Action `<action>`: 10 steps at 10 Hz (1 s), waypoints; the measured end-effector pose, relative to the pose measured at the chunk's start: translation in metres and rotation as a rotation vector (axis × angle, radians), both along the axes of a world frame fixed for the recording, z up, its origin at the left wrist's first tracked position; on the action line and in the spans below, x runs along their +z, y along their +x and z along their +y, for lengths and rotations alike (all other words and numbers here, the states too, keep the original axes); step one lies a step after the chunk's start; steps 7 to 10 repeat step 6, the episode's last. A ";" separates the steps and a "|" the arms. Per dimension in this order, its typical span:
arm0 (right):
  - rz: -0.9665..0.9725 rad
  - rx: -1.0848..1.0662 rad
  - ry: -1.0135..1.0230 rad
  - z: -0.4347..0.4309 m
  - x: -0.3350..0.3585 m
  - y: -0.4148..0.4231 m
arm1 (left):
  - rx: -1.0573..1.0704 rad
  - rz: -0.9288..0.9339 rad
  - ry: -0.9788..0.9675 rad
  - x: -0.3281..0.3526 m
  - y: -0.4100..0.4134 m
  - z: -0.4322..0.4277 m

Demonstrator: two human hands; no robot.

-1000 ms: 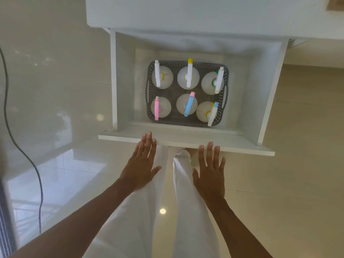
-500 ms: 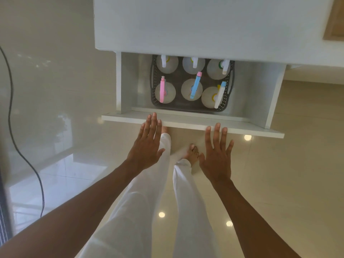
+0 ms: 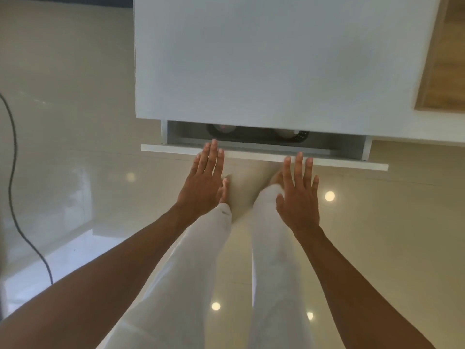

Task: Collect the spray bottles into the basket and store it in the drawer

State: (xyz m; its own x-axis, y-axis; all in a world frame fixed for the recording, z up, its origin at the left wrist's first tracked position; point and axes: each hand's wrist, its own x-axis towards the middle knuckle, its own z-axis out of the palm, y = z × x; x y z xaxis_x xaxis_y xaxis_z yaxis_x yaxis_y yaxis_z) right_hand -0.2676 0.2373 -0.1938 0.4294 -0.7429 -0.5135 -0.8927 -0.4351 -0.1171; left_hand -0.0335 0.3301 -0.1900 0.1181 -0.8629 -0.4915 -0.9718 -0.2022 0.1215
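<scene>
Hands flat and spread: your left hand (image 3: pixel 203 185) and right hand (image 3: pixel 299 195) both hold nothing, fingertips laid against the white front panel of the drawer (image 3: pixel 251 154). That drawer stands only a narrow gap out from under the white table (image 3: pixel 251 59). In the shadowed gap you can glimpse the dark basket (image 3: pixel 300 136) rim and what may be two spray bottles (image 3: pixel 222 127), too dim to be sure. Your white trousers (image 3: pixel 201 260) hang over the glossy floor (image 3: pixel 75 159).

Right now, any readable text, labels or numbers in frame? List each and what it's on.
None readable.
Cabinet top: blank.
Drawer front: blank.
Basket and bottles: only a sliver shows in the gap, too dark and blurred to tell any label.
Trousers: a tiny mark, illegible.
</scene>
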 end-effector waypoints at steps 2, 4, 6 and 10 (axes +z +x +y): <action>-0.037 -0.016 -0.066 -0.034 -0.007 0.018 | 0.137 -0.047 0.058 0.004 -0.002 -0.027; -0.057 0.004 -0.144 -0.030 0.001 0.025 | 0.176 -0.066 0.047 0.013 -0.020 -0.038; -0.107 0.067 -0.096 -0.062 0.016 0.028 | 0.153 -0.029 0.124 0.046 -0.011 -0.050; -0.107 0.067 -0.096 -0.062 0.016 0.028 | 0.153 -0.029 0.124 0.046 -0.011 -0.050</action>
